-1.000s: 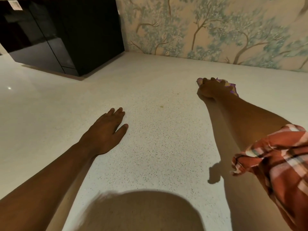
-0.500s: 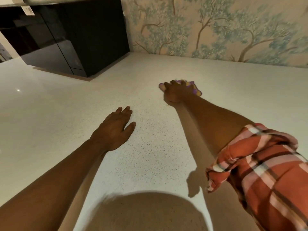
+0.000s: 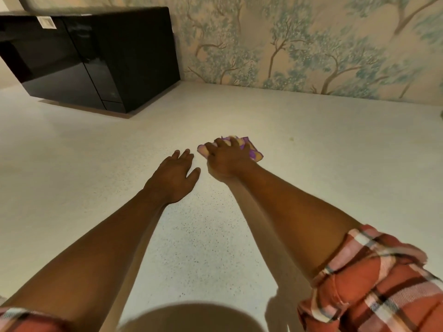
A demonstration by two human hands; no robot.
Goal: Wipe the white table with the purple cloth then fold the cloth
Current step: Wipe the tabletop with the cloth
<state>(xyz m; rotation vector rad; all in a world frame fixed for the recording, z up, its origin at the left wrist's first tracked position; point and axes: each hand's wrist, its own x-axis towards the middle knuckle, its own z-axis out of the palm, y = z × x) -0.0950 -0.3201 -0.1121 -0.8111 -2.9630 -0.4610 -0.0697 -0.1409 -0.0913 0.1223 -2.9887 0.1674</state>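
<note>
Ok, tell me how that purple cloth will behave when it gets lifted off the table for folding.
The purple cloth is bunched under the right hand, so it is probably soft and will droop when lifted. It looks thin and likely light. On the smooth white table it should slide easily.

home kitchen | speckled counter [image 3: 311, 144] | black microwave [image 3: 96, 56] | tree wallpaper [image 3: 311, 44]
</note>
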